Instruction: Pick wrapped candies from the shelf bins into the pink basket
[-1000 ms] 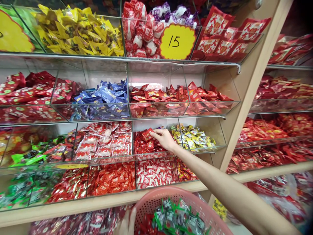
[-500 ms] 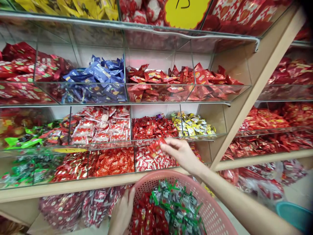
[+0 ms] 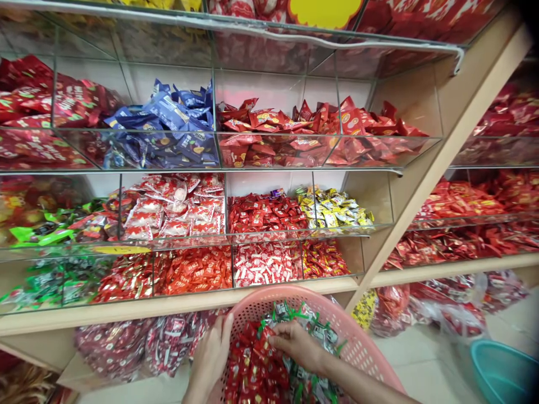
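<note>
- Here, the left hand is at ten o'clock on the round pink plastic basket with little holes; I can't tell if its fingers grip the rim.
- The right hand is over the basket, fingers bent close together at the small shiny red wrapped sweets; I can't tell if they pinch one.
- Those red sweets sit at nine o'clock inside, and green-and-clear wrapped sweets at one o'clock.
</note>
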Available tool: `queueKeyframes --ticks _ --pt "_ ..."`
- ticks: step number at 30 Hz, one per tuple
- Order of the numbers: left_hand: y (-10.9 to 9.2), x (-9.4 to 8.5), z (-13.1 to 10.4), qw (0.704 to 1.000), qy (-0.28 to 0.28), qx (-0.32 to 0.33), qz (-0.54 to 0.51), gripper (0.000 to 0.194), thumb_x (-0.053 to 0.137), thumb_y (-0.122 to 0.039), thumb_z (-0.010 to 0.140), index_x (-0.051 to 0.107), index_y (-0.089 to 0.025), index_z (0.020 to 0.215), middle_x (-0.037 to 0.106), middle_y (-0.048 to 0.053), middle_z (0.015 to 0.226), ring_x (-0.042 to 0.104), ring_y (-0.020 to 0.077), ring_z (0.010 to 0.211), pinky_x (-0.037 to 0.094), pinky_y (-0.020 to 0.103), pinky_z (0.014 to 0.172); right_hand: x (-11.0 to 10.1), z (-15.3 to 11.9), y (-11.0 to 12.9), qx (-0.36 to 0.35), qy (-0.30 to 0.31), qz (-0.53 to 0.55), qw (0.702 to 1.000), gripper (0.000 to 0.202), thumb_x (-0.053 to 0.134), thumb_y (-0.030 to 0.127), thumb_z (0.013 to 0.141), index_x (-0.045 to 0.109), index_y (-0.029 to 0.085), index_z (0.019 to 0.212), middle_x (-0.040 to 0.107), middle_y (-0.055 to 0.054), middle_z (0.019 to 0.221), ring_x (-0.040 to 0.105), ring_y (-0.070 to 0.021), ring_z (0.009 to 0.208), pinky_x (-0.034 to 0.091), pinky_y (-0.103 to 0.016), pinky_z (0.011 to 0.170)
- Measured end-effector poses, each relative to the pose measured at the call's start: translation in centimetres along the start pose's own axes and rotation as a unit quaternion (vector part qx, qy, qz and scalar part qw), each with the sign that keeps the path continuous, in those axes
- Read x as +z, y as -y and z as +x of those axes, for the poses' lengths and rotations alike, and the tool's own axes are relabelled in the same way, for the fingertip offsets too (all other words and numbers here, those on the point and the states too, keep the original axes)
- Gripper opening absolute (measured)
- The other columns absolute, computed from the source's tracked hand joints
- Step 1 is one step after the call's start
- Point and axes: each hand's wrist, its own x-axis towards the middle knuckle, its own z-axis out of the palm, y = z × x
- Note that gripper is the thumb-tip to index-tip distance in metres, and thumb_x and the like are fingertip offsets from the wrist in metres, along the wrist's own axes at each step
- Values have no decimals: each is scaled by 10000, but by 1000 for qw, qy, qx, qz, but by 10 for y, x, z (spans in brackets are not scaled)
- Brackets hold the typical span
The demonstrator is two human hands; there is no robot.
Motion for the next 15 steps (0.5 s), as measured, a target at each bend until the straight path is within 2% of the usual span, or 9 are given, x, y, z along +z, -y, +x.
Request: queueKeyframes --ticks 4,8,15 --pt "1 -1 -1 1000 3 -3 0 640 89 -602 815 486 -218 1139 676 106 985 618 251 952 430 344 781 3 3 -7 17 11 -7 1000 417 544 551 705 459 175 547 447 49 466 365 -83 441 238 -203 437" --pt "0 -1 -1 1000 7 -7 10 653 84 -594 818 460 -209 1186 675 109 994 619 243 950 432 332 780 2 5 -16 -46 -6 -72 996 451 507 499 758 378 174 474 371 48 481 343 -84 480 248 -210 464" --pt "0 0 -1 1000 3 -1 13 644 79 -584 823 461 -209 1182 681 110 972 628 241 926 435 321 760 -6 1 2 -80 -21 -120 989 499 466 516 791 334 171 457 310 39 536 344 -101 563 266 -227 529"
